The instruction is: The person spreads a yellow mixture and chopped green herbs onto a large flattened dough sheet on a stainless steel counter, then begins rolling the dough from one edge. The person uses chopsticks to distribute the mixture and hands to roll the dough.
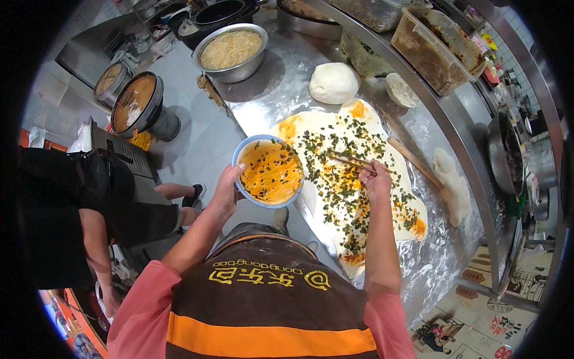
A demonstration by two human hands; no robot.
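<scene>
My left hand [231,186] grips the rim of a blue-edged bowl [270,172], its inside coated with orange sauce and chopped green bits. My right hand [376,179] holds a pair of chopsticks [352,161] over a large flattened sheet of dough [314,193]. Chopped greens and orange sauce are scattered across the sheet, which lies on a floured metal worktop [269,105]. A round lump of dough [334,83] rests just beyond the sheet. To its right, a wooden rolling pin [415,162] lies along the sheet's edge, near a long strip of dough [452,188].
A metal basin of pale shreds [231,50] stands at the worktop's far left corner. A metal shelf [441,105] carrying plastic tubs [430,54] curves along the right. Round containers [136,105] stand at the left, and another person [94,233] is close on that side.
</scene>
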